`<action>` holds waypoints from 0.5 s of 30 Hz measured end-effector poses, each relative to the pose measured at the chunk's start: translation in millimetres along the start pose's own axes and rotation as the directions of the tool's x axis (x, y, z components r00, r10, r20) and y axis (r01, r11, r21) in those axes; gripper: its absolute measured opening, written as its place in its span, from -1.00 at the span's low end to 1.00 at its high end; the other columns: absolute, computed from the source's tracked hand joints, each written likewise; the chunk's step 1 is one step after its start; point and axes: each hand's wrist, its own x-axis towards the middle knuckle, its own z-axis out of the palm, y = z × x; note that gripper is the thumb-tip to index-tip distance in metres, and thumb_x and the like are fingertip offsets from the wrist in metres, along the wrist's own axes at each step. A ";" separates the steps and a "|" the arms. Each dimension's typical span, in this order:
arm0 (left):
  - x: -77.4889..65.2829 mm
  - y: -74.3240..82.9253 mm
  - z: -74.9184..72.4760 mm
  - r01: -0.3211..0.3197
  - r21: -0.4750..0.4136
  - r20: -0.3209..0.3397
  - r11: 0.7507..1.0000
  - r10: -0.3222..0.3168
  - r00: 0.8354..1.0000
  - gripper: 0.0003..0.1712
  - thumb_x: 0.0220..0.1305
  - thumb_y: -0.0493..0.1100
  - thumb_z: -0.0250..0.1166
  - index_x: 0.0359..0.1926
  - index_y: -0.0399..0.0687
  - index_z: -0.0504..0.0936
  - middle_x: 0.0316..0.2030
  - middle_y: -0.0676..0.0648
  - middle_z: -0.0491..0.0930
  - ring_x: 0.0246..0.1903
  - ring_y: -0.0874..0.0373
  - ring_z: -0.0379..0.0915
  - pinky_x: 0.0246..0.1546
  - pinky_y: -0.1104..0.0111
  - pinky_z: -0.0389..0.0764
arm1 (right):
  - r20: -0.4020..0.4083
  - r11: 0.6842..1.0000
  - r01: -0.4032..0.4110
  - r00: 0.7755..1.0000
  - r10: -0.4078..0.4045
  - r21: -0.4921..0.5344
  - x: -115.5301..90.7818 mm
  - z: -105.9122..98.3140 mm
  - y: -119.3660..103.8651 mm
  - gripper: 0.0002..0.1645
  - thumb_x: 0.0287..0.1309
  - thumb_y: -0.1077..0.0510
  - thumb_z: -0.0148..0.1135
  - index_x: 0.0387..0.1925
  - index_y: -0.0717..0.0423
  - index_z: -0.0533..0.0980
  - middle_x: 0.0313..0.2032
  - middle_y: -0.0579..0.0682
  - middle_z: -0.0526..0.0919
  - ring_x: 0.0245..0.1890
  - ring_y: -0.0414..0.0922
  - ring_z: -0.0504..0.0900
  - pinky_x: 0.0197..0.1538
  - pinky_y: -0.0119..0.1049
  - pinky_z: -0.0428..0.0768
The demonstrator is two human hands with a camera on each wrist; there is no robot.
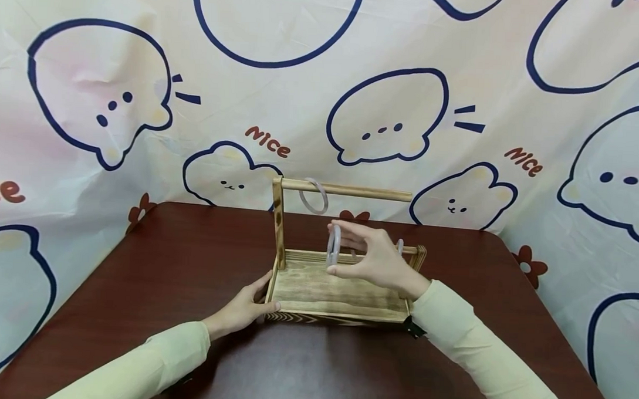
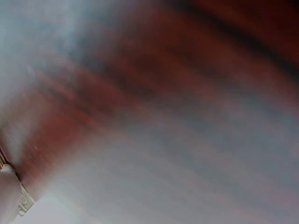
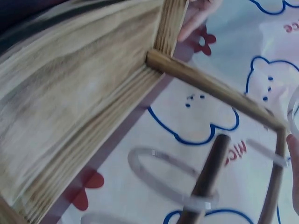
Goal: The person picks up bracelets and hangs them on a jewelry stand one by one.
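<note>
A wooden jewelry stand (image 1: 343,288) has a tray-like base, a tall left post with an upper bar (image 1: 372,192), and a lower bar at the right. My right hand (image 1: 378,257) pinches a pale bangle (image 1: 334,245) between thumb and fingers, in front of the upper bar and above the base. One bangle (image 1: 326,202) hangs on the upper bar near the post. Another bangle (image 3: 140,165) encircles the lower bar (image 3: 212,163), partly hidden by my right hand in the head view. My left hand (image 1: 244,308) grips the base's left front corner, thumb on its rim.
The stand rests on a dark red-brown table (image 1: 201,260). Behind it hangs a pale curtain (image 1: 302,99) with cartoon bears. A small black thing (image 1: 413,327) is at the base's right front corner. The left wrist view is mostly blurred.
</note>
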 end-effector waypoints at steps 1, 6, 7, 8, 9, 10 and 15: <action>0.6 0.5 -0.4 -0.002 -0.004 -0.001 1.000 0.002 1.000 -0.06 0.22 -0.17 0.23 0.42 -0.18 -0.18 0.42 -0.20 -0.22 0.35 -0.15 -0.12 0.23 0.03 0.21 | -0.008 1.000 -0.005 1.000 0.005 0.008 -1.3 -4.2 -0.3 -0.12 -0.19 0.15 0.47 0.24 0.05 0.32 0.15 0.03 0.48 0.08 -0.10 0.53 0.08 -0.25 0.49; 1.3 2.6 -1.6 -0.006 -0.015 -0.001 1.000 0.006 1.000 -0.06 0.22 -0.19 0.22 0.42 -0.22 -0.19 0.41 -0.23 -0.20 0.34 -0.16 -0.09 0.23 0.04 0.20 | -0.034 0.998 -0.055 0.998 0.053 -0.036 -8.8 -22.2 -2.0 -0.09 -0.18 0.10 0.47 0.27 0.00 0.29 0.17 0.00 0.47 0.09 -0.07 0.52 0.11 -0.21 0.46; 1.0 2.9 -1.6 -0.008 -0.017 0.000 1.000 0.008 1.000 -0.06 0.22 -0.19 0.22 0.42 -0.23 -0.19 0.41 -0.24 -0.19 0.34 -0.16 -0.09 0.24 0.04 0.20 | -0.036 0.996 -0.068 0.997 0.066 -0.054 -10.5 -25.0 -2.3 -0.08 -0.18 0.07 0.47 0.27 -0.02 0.28 0.17 -0.02 0.46 0.10 -0.08 0.51 0.12 -0.18 0.46; 0.9 2.9 -1.6 -0.011 -0.016 0.001 1.000 0.011 1.000 -0.06 0.22 -0.19 0.22 0.42 -0.23 -0.19 0.41 -0.24 -0.19 0.33 -0.16 -0.08 0.24 0.04 0.20 | -0.036 0.994 -0.077 0.997 0.074 -0.080 -12.2 -27.9 -2.2 -0.07 -0.18 0.03 0.47 0.28 -0.03 0.28 0.18 -0.02 0.46 0.11 -0.08 0.51 0.12 -0.18 0.46; 0.8 2.9 -1.6 -0.016 -0.013 0.001 1.000 0.016 1.000 -0.06 0.22 -0.19 0.22 0.41 -0.24 -0.19 0.41 -0.25 -0.19 0.33 -0.17 -0.08 0.24 0.04 0.20 | -0.035 0.992 -0.086 0.996 0.083 -0.096 -13.9 -30.5 -1.8 -0.06 -0.18 0.01 0.47 0.29 -0.05 0.27 0.19 -0.02 0.45 0.11 -0.08 0.50 0.12 -0.17 0.46; 0.6 3.1 -1.6 -0.021 -0.015 0.002 1.000 0.021 1.000 -0.06 0.22 -0.19 0.22 0.41 -0.26 -0.19 0.41 -0.27 -0.19 0.33 -0.17 -0.08 0.24 0.04 0.20 | -0.033 0.990 -0.096 0.995 0.093 -0.101 -15.5 -32.8 -1.9 -0.05 -0.19 -0.02 0.47 0.29 -0.06 0.26 0.19 -0.03 0.44 0.11 -0.10 0.50 0.11 -0.14 0.46; 0.5 1.3 0.3 -0.012 -0.004 -0.003 1.000 0.012 1.000 -0.05 0.21 -0.18 0.23 0.42 -0.22 -0.18 0.41 -0.25 -0.17 0.33 -0.15 -0.07 0.22 0.06 0.22 | -0.038 0.982 -0.145 0.989 0.141 -0.121 -22.7 -45.0 -1.1 -0.01 -0.21 -0.09 0.46 0.31 -0.14 0.22 0.20 -0.07 0.43 0.10 -0.13 0.51 0.07 -0.11 0.49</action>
